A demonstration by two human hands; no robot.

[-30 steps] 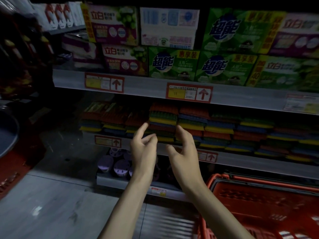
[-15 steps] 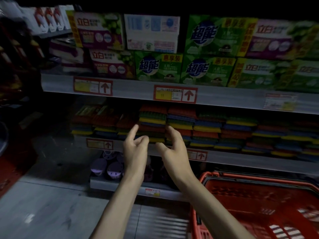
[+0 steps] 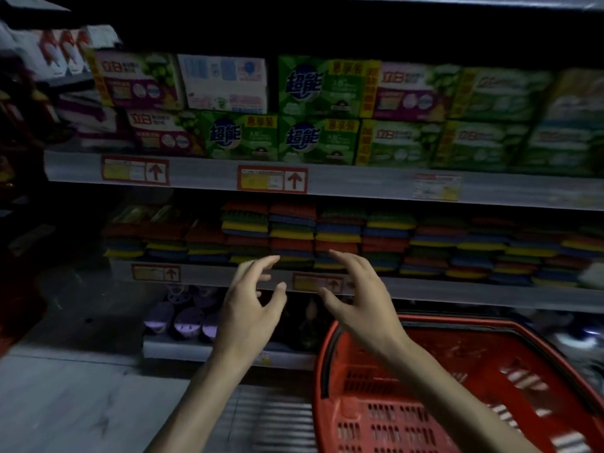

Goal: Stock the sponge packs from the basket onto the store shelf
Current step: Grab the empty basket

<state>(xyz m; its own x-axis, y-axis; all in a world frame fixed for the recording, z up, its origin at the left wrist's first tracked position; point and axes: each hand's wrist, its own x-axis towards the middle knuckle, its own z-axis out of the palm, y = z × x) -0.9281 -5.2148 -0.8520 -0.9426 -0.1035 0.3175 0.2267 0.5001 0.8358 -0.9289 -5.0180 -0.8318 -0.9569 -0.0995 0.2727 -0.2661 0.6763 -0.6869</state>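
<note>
sponge packs (image 3: pixel 292 233) | red, green, yellow, blue layers | stacked on shelf (image 3: pixel 457 291)

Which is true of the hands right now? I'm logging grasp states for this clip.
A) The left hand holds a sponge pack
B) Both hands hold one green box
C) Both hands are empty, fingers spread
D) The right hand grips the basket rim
C: the left hand and right hand hover open and empty in front of the sponge packs, above the red basket.
</note>
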